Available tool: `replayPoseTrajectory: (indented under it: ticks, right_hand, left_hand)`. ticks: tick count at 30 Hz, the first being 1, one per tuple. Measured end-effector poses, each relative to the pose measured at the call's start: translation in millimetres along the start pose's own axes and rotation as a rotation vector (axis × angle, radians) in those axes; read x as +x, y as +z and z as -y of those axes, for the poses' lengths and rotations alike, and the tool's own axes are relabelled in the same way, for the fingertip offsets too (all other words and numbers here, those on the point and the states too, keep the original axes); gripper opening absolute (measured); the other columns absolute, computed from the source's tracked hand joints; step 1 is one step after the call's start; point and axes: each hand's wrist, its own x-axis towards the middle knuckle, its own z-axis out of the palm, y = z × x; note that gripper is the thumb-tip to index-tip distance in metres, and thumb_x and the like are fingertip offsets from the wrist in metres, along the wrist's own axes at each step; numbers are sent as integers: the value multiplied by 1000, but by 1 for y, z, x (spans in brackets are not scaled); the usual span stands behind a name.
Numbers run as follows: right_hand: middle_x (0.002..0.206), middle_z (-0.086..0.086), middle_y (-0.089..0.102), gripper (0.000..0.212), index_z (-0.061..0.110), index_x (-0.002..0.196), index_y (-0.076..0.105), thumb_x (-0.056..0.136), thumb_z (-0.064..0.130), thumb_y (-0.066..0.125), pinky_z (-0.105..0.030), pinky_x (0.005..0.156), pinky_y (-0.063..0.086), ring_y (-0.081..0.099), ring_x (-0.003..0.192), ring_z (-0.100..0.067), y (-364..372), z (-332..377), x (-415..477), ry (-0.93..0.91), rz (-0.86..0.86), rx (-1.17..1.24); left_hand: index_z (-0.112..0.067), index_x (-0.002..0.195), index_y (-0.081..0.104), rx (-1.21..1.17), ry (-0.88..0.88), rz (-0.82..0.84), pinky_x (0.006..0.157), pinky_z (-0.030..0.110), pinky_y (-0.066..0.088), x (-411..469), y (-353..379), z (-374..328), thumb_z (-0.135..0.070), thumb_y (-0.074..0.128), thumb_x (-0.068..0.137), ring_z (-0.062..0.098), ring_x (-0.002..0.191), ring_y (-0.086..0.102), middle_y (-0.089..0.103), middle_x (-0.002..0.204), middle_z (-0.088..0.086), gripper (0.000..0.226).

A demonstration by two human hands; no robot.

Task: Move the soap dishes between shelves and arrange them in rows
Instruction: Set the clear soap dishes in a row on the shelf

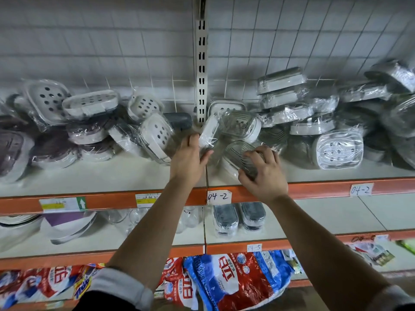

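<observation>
Your right hand [263, 176] gripped a wrapped grey soap dish [238, 151] at frame centre, on the upper shelf [112, 173]. Your left hand [187, 159] hovered open beside it. You needed to lift it straight out, steadying the pile [235, 124].

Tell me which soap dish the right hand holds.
The grey ribbed dish at the shelf front, right of the post; only it is in the right hand.

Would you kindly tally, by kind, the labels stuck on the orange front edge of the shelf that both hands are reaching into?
Handwritten 04-2 tags: 2
Printed price labels with a yellow band: 2
Total: 4
</observation>
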Motion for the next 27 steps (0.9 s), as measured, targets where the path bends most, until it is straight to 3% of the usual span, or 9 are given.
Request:
replayPoseTrajectory:
  ticks: [6,10,12,16,19,23,25,27]
  right_hand:
    - [121,-9,54,52,19,118,64,83,55,50,-43,80,52,48,113,-30,0,-2,-1,-9,-17,17]
    - [122,-8,53,53,21,120,63,83,55,48,-44,76,53,47,113,-29,2,-2,-2,-6,-16,0]
    - [123,-8,53,53,21,121,63,83,56,48,-45,75,53,47,114,-29,2,-3,-2,-4,-15,-3]
    - [123,-8,53,54,21,122,62,84,56,47,-45,76,53,47,115,-29,3,-3,-2,1,-13,-12]
    - [123,-8,52,53,21,121,63,84,55,47,-45,76,53,47,115,-30,3,-3,-2,3,-17,-3]
    - [123,-7,52,53,21,121,63,83,55,48,-46,77,54,47,115,-29,3,-3,-2,3,-14,7]
    - [125,-8,52,54,20,121,63,84,56,47,-46,78,54,47,116,-30,3,-3,-2,0,-7,9]
    - [128,-10,52,55,19,122,63,83,56,47,-47,79,53,47,117,-32,2,-3,-2,-21,-2,4]
  left_hand:
    - [-1,131,44,-149,-15,-156,57,26,43,-10,-3,-3,-40,61,95,30,74,68,69,96,17,56]
    - [-11,141,43,-297,-32,-218,60,29,49,-29,-7,-6,-35,61,96,17,58,59,68,76,5,53]
    - [-10,132,52,-275,-18,-262,61,24,45,-36,-7,-5,-33,61,97,13,59,56,68,77,5,43]
    - [-5,123,55,-334,-151,-271,67,24,41,-43,-13,-7,-33,62,97,25,69,66,64,71,1,40]
    - [-10,126,55,-276,-227,-245,70,29,43,-50,-16,-6,-43,55,98,29,79,68,70,81,6,43]
    - [-13,134,52,-207,-275,-324,71,38,51,-60,-14,2,-44,54,98,34,97,64,58,122,18,47]
    - [-6,130,52,-193,-225,-400,69,38,52,-64,-10,4,-40,53,97,34,101,60,53,123,21,47]
    - [-4,124,58,-91,-108,-445,82,41,50,-65,-7,7,-33,50,97,33,106,57,57,119,19,40]
